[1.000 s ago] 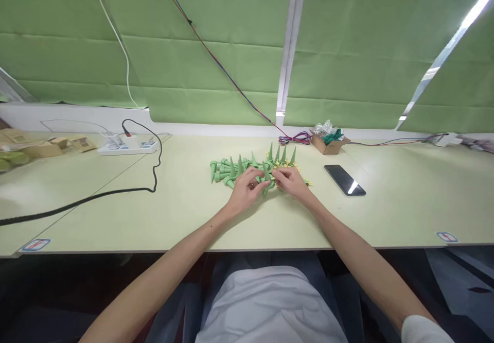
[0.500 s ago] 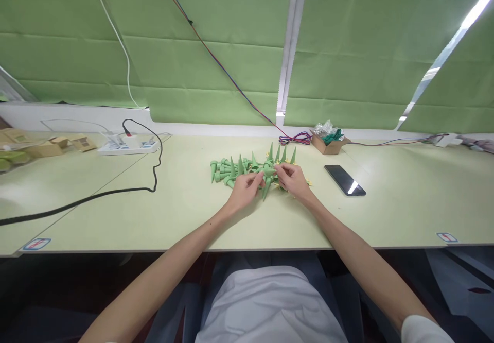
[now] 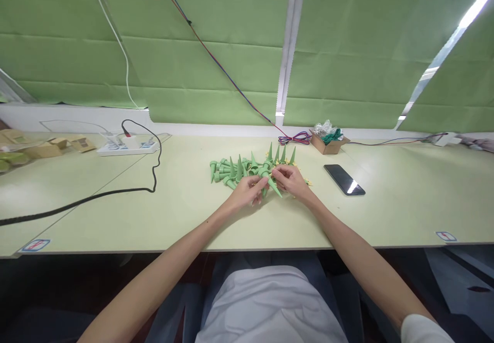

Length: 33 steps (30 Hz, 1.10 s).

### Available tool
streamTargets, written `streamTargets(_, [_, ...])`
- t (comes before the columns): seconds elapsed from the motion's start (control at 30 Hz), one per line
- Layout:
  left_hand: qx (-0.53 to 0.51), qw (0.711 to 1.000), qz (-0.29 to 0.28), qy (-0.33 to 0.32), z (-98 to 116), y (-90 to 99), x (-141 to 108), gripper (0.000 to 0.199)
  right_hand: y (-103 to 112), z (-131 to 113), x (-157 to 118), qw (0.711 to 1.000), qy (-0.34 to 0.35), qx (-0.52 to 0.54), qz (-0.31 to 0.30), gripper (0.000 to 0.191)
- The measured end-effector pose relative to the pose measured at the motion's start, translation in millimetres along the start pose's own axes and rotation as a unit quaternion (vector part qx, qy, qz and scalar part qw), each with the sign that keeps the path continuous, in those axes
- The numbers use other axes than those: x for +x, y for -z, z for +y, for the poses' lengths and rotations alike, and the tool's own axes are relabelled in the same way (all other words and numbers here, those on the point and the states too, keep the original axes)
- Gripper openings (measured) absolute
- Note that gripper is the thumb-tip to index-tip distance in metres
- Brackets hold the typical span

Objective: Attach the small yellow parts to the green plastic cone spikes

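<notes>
My left hand [image 3: 247, 191] is closed, thumb and fingers pinching a green plastic watering spike [image 3: 275, 187]. Its pointed end slants down to the right, toward me. Close on the right, my right hand [image 3: 292, 179] has its fingertips pinched together near the held spike; whatever they grip is hidden or too small to make out. More green spikes [image 3: 222, 169] lie heaped to the left, some with tips upward. Behind my right hand a few spikes [image 3: 277, 153] stand point up, among small yellow pieces [image 3: 309, 182] that partly show around the hand.
Right of my hands lies a black phone [image 3: 345, 179] on the table [image 3: 154, 224]. Behind it sits a small cardboard box [image 3: 328, 146] with clear and green wrapping, beside coiled wire [image 3: 295, 138]. On the left are a power strip [image 3: 127, 147], a black cable [image 3: 116, 192] and cardboard pieces [image 3: 44, 150].
The spike in my left hand has turned, so its point now slants down toward me on the right. My right hand stays close to it, fingers still pinched.
</notes>
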<state>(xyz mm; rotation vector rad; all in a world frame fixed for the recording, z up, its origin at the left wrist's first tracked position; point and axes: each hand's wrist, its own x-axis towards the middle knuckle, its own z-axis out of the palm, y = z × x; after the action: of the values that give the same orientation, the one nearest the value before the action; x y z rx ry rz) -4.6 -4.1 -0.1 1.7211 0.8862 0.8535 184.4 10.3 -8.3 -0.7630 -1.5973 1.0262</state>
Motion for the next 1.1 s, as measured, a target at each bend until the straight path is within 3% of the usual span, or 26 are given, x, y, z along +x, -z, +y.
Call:
streamTargets(0.27, [0.133, 0.979, 0.089, -0.124, -6.5, -2.3, 1.2, 0.032, 2.1, 2.1, -1.2, 0.998, 0.006, -0.065, 0.000, 0.054])
streamTargets(0.43, [0.157, 0.970, 0.102, -0.156, -12.8, -2.8, 5.6, 0.028, 1.8, 0.3, -0.1, 0.996, 0.005, -0.090, 0.005, 0.057])
streamTargets(0.8, [0.095, 0.986, 0.101, -0.087, -4.0, -2.3, 2.7, 0.033, -4.8, -6.4, -1.6, 0.999, 0.002, -0.020, 0.028, 0.052])
streamTargets(1.1, [-0.065, 0.998, -0.005, 0.000, -2.2, -0.5, 4.5, 0.062, -4.5, -10.2, -1.9, 0.999, 0.006, -0.030, 0.012, 0.048])
